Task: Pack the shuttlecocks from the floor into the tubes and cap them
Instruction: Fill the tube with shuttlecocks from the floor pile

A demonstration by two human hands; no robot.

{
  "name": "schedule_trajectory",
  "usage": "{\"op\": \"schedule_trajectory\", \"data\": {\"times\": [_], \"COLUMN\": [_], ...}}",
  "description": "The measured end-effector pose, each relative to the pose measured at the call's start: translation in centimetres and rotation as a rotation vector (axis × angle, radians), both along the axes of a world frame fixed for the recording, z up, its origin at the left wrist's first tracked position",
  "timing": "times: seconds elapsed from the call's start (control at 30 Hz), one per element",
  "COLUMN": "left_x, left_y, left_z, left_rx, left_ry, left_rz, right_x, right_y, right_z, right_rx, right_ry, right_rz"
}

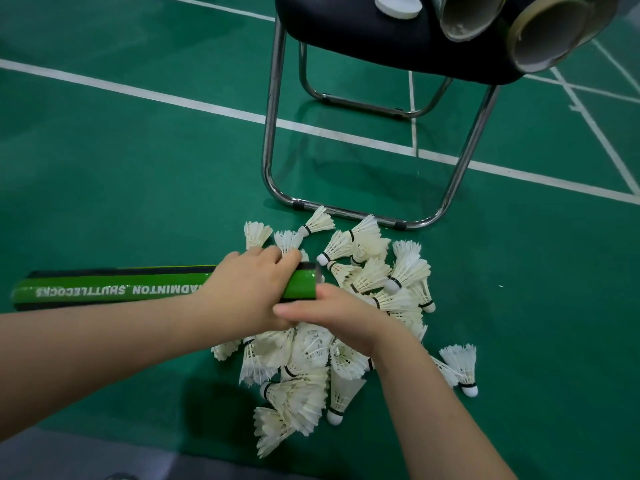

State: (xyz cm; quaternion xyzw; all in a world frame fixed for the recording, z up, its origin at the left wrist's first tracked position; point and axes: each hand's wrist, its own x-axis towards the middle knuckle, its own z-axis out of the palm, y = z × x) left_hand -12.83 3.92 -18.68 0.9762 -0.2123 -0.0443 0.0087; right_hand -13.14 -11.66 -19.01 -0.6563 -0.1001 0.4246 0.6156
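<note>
A green tube [121, 289] printed "BADMINTON SHUTTLECOCKS" lies level above the court floor, its open mouth pointing right. My left hand [249, 289] grips the tube near that mouth, fingers curled over the top. Right at the mouth is my right hand [339, 313], thumb stretched left; its fingers are hidden, so I cannot tell if they hold anything. A pile of several white feather shuttlecocks [374, 271] is spread on the floor under and around both hands. One shuttlecock [464, 365] lies apart at the right.
A black folding chair with chrome legs [273, 133] stands just behind the pile. On its seat [363, 36] lie two open cardboard tubes [467, 15] [550, 32] and white caps [398, 5]. White court lines cross the green floor.
</note>
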Motion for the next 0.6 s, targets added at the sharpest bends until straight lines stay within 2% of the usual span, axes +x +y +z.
{"op": "schedule_trajectory", "data": {"times": [0.07,0.1,0.13,0.23,0.27,0.3,0.37,0.47,0.53,0.6], "left_x": [-0.3,-0.2,0.1,1.3,1.6,1.7,1.5,1.1,1.1,1.3], "left_y": [-0.7,-0.9,-0.9,-0.8,-0.8,-0.6,-0.4,-0.1,0.2,0.5], "left_z": [-0.2,-0.2,-0.2,-0.1,-0.2,-0.3,-0.6,-1.1,-1.1,-1.1], "left_rx": [0.034,0.026,0.006,-0.046,-0.048,-0.041,-0.013,0.028,0.026,0.018], "left_ry": [0.01,0.02,0.029,0.071,0.084,0.095,0.109,0.121,0.129,0.141], "left_rz": [-0.057,-0.043,-0.006,0.112,0.134,0.146,0.14,0.12,0.134,0.153], "right_x": [-0.1,-0.2,-0.3,-0.2,0.0,0.2,0.5,0.5,0.0,-1.1], "right_y": [0.0,0.2,0.6,1.1,0.6,-0.2,-2.5,-5.3,-5.7,-5.1], "right_z": [-0.5,-0.7,-0.9,-1.5,-1.9,-2.6,-4.4,-7.9,-10.0,-11.4], "right_rx": [-0.049,-0.063,-0.061,0.008,-0.015,-0.101,-0.396,-0.834,-1.008,-1.096], "right_ry": [0.016,0.003,-0.017,-0.092,-0.143,-0.202,-0.309,-0.386,-0.415,-0.437], "right_rz": [0.083,0.035,-0.108,-0.809,-0.967,-1.033,-0.924,-0.512,-0.225,-0.089]}}
